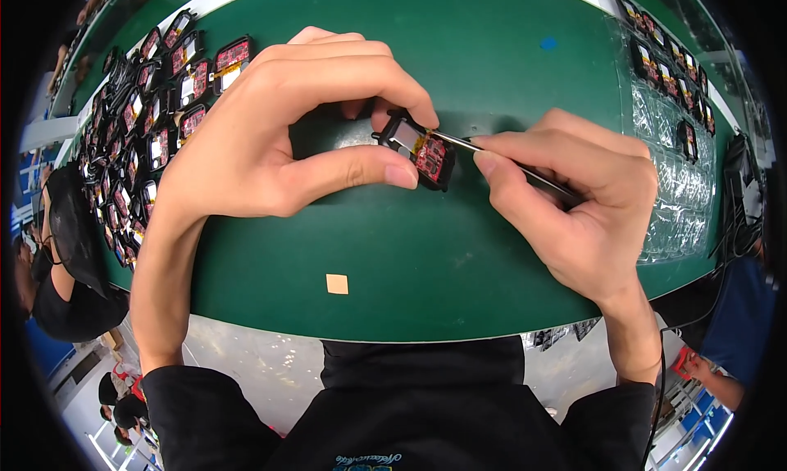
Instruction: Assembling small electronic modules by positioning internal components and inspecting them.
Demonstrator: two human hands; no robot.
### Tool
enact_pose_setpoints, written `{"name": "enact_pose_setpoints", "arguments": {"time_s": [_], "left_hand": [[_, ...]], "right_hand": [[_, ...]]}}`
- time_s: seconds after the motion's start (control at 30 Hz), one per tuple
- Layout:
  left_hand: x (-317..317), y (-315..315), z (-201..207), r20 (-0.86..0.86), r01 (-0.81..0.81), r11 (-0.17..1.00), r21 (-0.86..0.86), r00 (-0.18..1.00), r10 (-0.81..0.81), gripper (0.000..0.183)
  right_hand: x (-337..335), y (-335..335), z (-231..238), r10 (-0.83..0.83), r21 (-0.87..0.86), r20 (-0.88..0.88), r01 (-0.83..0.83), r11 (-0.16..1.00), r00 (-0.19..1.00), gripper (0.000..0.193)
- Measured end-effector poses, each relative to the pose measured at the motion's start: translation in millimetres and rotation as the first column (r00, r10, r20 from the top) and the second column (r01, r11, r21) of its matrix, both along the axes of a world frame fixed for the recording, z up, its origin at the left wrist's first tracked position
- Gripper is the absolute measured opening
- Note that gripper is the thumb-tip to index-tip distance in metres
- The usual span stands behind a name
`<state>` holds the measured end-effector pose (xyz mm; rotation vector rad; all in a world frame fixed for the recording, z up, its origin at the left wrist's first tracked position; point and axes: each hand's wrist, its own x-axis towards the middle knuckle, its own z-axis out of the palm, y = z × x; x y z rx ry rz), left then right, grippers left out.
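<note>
Mat [459,266], green, carries a pile of modules [156,118] at left. Left hand [270,135] pinches one module [418,150] between thumb and forefinger above the mat's middle; right hand [574,200] pinches tweezers [500,161], tip touching it.

Both hands' fingers [402,174] pinched together

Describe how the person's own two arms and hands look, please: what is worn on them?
Both hands, the left hand and the right hand, are bare: no gloves, no rings or watch visible. The forearms are bare too. Black fabric sleeves begin near the elbows, part of a black top with small light printed lettering on the chest.
</note>
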<state>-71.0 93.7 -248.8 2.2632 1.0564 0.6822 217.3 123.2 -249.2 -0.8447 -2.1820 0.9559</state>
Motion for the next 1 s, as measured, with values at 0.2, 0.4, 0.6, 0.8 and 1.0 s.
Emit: {"name": "enact_pose_setpoints", "arguments": {"time_s": [0.2, 0.4, 0.6, 0.8, 1.0], "left_hand": [[-0.3, 0.7, 1.1, 0.015, 0.005, 1.000, -0.022, 1.000, -0.005, 0.051], [-0.2, 1.3, -0.1, 0.014, 0.008, 1.000, -0.001, 1.000, -0.008, 0.051], [0.4, 0.7, 2.3, -0.001, -0.001, 1.000, -0.006, 1.000, 0.001, 0.049], [0.8, -0.2, 1.3, 0.027, -0.006, 1.000, -0.028, 1.000, 0.007, 0.047], [3.3, -5.8, 1.3, 0.062, -0.049, 0.998, -0.025, 0.997, 0.051, 0.052]], "right_hand": [[0.6, 0.7, -3.4, -0.002, -0.002, -0.027, 0.002, 1.000, 1.000, 0.018], [-0.8, -1.1, -3.9, 0.007, 0.021, -0.038, -0.006, 1.000, 0.999, 0.017], [1.3, -0.3, -3.9, 0.000, 0.030, -0.041, 0.001, 1.000, 0.999, 0.016], [4.0, 0.1, 2.8, 0.016, 0.048, -0.021, -0.015, 0.999, 1.000, 0.012], [0.0, -4.9, -6.8, -0.104, -0.064, -0.144, 0.095, 0.993, 0.984, 0.011]]}}
